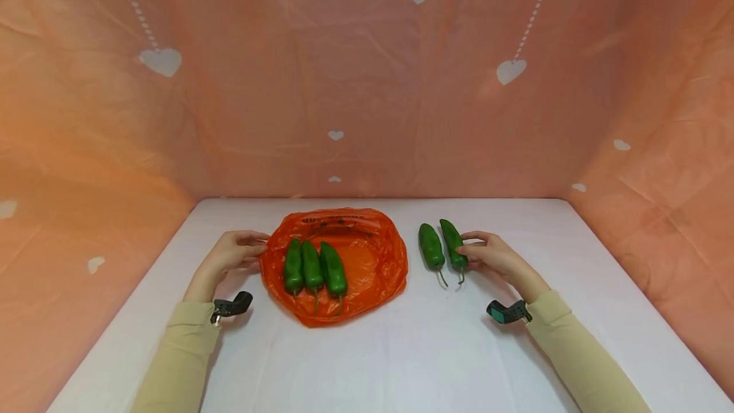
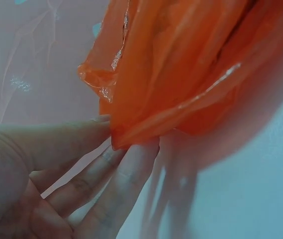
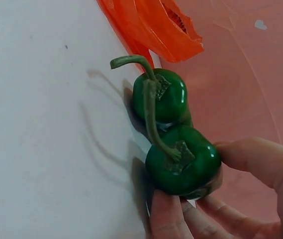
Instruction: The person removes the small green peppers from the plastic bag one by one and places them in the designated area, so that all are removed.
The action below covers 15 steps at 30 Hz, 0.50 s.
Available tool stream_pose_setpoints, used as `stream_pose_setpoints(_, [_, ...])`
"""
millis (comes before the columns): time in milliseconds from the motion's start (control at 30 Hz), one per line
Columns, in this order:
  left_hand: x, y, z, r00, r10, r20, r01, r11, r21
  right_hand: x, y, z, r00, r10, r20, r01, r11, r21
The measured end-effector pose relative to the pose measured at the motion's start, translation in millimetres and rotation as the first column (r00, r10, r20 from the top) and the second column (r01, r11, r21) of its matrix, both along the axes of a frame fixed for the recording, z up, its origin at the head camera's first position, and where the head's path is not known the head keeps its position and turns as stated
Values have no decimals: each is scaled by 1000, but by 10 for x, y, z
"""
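My left hand (image 1: 237, 249) pinches the left rim of an orange-red plastic bag (image 1: 373, 273). The left wrist view shows the thumb and fingertips at a folded edge of the bag (image 2: 181, 84). Three green peppers lie side by side in the bag's left half, the middle pepper (image 1: 312, 265) between the other two, stems towards me. On the right, my right hand (image 1: 496, 257) grips a long green pepper (image 1: 452, 238) from its right side. Its rounded stem end (image 3: 183, 159) sits between thumb and fingers in the right wrist view. Another green pepper (image 1: 430, 246) lies just left of it.
Everything lies on a white-covered table (image 1: 367, 368). A pinkish-orange curtain (image 1: 367, 94) with white hearts encloses the back and both sides. Each wrist carries a small black device, the left device (image 1: 232, 305) and the right device (image 1: 507, 312), near beige sleeves.
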<state>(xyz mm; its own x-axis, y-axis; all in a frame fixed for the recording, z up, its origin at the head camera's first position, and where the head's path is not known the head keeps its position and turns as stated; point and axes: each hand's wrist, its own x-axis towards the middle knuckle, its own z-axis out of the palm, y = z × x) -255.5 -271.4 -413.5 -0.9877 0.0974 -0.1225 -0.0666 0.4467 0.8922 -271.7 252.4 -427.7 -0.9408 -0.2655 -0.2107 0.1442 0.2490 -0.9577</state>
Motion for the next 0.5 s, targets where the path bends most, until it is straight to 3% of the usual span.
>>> stream_pose_setpoints(267, [15, -15, 0, 1000, -1, -8, 1, 1000, 12, -17, -1, -32, 1000, 16, -25, -16, 1000, 26])
stream_pose_setpoints(500, [20, -19, -6, 1000, -9, -20, 9, 1000, -28, -21, -12, -31, 1000, 18, -19, -18, 1000, 15])
